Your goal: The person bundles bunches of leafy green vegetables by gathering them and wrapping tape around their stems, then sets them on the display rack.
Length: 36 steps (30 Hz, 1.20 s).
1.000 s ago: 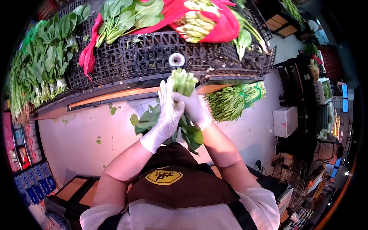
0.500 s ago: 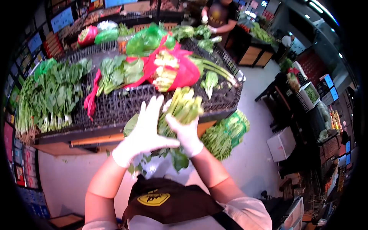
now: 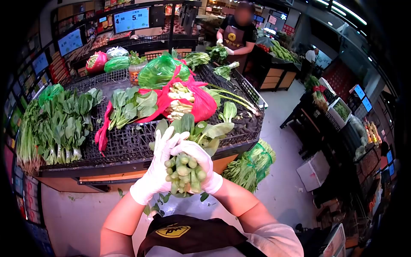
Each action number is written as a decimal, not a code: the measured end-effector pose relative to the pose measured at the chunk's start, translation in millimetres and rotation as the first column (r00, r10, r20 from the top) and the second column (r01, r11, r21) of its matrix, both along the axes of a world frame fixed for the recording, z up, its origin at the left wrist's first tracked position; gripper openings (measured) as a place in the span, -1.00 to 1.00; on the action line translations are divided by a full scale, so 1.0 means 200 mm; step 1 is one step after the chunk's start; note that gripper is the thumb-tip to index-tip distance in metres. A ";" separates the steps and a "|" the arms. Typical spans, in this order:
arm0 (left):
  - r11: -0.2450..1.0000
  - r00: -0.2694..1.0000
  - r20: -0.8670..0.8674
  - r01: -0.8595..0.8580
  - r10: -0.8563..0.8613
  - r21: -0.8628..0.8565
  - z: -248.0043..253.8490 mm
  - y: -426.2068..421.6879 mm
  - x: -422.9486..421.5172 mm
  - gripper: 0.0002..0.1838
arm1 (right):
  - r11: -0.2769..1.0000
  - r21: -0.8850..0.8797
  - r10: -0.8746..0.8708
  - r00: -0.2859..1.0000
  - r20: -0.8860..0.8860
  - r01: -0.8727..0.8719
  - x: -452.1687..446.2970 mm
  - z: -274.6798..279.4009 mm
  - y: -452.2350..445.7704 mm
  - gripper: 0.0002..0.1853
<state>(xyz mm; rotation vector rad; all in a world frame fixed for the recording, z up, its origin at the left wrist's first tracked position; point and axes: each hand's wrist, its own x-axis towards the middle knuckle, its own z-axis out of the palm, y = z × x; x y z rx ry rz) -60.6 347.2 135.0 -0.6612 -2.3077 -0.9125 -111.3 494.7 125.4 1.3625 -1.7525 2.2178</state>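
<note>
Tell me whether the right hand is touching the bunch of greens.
Touching: the head view shows the gloved right hand wrapped around the side of the bunch of greens, pressed against its stems with no gap.

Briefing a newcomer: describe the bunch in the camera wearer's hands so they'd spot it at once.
Find the big black lattice stand. Before its near edge, the bunch of greens sits between the wearer's white-gloved left hand and right hand. Unlike the red-wrapped bundle on the stand, it shows no wrap, and its green stem ends face the wearer.
</note>
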 end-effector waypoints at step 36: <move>-0.243 0.882 0.214 -0.336 -0.419 0.910 -0.57 -1.06 0.31 -0.62 | 0.336 0.915 0.034 0.968 -0.249 0.224 -0.90 -0.46 -0.67 -0.43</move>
